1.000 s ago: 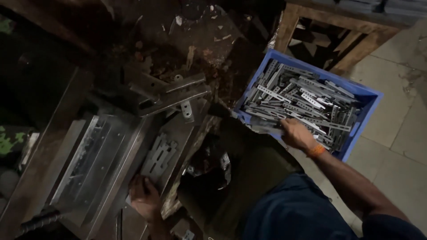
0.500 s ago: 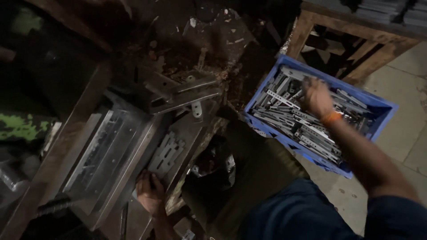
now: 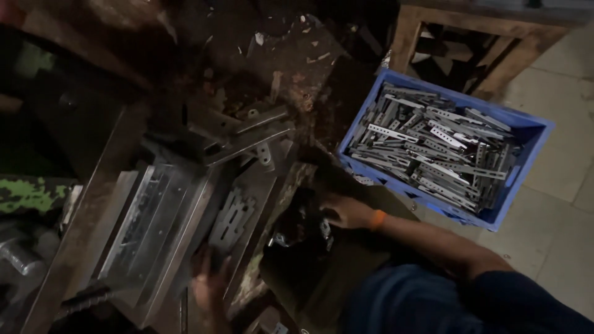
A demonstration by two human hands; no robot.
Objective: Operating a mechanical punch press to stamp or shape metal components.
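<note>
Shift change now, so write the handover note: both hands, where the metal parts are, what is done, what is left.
Left hand: low on the dark press bed, fingers at a flat slotted plate; grip unclear.
Right hand: over the lap beside the machine, away from the crate; whether it holds a strip cannot be told.
Blue crate: on the floor to the right, heaped with punched metal strips.
Done: not readable from this view.
Left: the crate's strips.

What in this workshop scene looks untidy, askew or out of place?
The perforated metal strips lie heaped at all angles in the blue crate, not stacked. Scraps and debris litter the dark machine bed. The picture is too dim to show any damage.
</note>
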